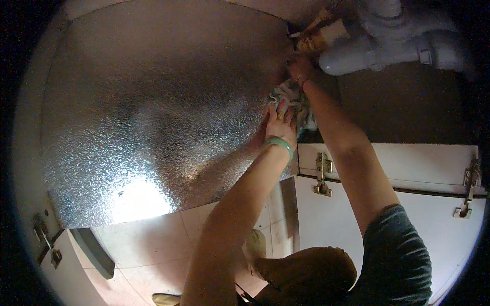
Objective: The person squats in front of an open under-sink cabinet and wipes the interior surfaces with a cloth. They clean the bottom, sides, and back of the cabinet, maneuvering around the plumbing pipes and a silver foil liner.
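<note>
A shiny, textured foil sheet (153, 132) covers the floor of the cabinet and mirrors my arms. At its right edge lies a crumpled, patterned cloth (291, 94). My left hand (282, 122), with a green bangle (279, 145) at the wrist, is on the near part of this cloth, its fingers closed into the folds. Farther in, my right hand (300, 69) reaches past the cloth to the foil's far right edge, close to the pipe. Its fingers are curled in shadow, and whatever they hold is too dim to make out.
A grey-white drain pipe (357, 53) bends low at the back right, above a dark cabinet floor (403, 107). Behind my right hand are brownish, worn-looking items (319, 38). Open white doors with metal hinges (322, 173) flank the opening. Floor tiles (148, 245) lie below.
</note>
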Tool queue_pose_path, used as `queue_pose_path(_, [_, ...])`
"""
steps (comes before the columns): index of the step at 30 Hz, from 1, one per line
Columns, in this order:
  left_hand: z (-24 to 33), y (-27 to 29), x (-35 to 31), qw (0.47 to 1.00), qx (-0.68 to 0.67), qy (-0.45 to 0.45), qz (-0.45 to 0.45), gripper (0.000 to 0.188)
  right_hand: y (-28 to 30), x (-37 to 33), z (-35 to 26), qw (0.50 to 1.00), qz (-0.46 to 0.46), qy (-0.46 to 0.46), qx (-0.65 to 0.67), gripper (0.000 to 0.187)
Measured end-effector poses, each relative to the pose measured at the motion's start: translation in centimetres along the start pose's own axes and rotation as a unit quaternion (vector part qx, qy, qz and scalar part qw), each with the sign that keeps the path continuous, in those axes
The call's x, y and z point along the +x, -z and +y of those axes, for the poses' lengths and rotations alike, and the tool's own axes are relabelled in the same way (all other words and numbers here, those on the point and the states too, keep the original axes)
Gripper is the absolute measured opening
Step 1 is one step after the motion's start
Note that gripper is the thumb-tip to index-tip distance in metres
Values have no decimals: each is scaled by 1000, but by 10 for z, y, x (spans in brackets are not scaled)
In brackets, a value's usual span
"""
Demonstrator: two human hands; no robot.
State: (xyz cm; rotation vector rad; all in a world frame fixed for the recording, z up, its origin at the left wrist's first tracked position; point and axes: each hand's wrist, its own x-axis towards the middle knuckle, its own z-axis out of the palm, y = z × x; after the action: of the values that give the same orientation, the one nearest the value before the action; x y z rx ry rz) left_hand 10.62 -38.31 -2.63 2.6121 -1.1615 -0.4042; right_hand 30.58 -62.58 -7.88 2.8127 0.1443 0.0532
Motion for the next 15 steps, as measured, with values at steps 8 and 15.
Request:
queue_pose_path(8, [-4, -27, -29, 997, 68, 23, 11, 54, 87, -64, -88, 968, -110, -219, 58, 34])
queue_pose_path(15, [1, -13, -48, 999, 33, -6, -2, 58, 68, -68, -81, 997, -38, -68, 26, 32])
